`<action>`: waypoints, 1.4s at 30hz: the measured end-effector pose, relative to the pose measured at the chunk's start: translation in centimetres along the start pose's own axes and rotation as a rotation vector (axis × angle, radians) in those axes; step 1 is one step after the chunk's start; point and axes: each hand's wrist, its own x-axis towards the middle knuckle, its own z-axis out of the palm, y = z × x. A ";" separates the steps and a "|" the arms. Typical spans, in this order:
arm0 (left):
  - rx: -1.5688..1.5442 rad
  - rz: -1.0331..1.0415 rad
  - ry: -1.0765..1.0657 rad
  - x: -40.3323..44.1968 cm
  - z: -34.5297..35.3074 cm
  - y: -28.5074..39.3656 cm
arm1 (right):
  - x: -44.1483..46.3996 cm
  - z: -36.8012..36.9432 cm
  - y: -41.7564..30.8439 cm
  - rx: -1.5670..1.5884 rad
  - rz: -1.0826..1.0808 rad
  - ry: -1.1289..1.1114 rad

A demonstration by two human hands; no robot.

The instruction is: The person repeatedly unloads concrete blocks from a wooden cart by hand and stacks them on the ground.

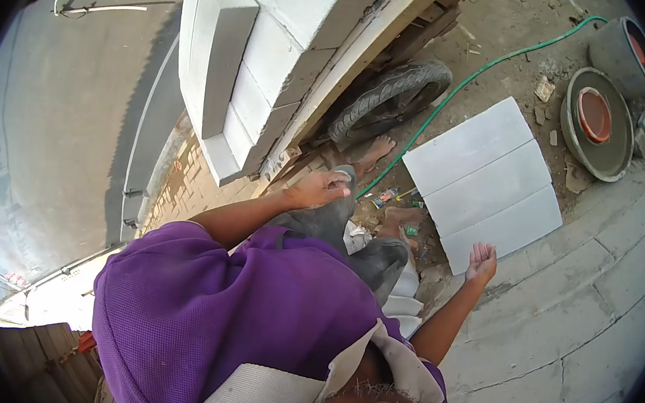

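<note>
1. A stack of pale blocks (pixel 280 67) stood at eleven o'clock.
2. Three white blocks (pixel 485 186) lay side by side toward three o'clock.
3. A tyre (pixel 370 98) leaned at one o'clock.
4. A grey tub (pixel 606 161) sat at two o'clock, holding a red bowl (pixel 594 118).
5. The right hand (pixel 481 263), fingers extended and palm upward, held nothing beside the white blocks; contact was unclear.
6. The left hand (pixel 316 191) curved loosely at the knee (pixel 348 181); I couldn't tell whether it held anything.
</note>
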 end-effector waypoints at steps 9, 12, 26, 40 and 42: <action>-0.391 -0.070 1.355 -7.9 -22.7 -13.3 | -19.1 28.1 -12.8 -0.370 -0.608 -0.408; -0.554 -0.234 1.529 -8.5 -30.6 -25.0 | -27.0 39.6 -10.8 -0.502 -0.848 -0.589; -0.749 -0.714 1.326 -4.5 -41.0 -47.0 | -39.3 85.3 4.0 -1.189 -1.575 -1.037; -0.272 -1.134 1.256 -3.8 -40.3 -39.9 | -40.2 90.2 10.0 -1.179 -1.498 -1.020; -0.406 -1.083 1.199 -5.1 -41.1 -39.1 | -40.1 89.5 9.5 -1.218 -1.529 -0.937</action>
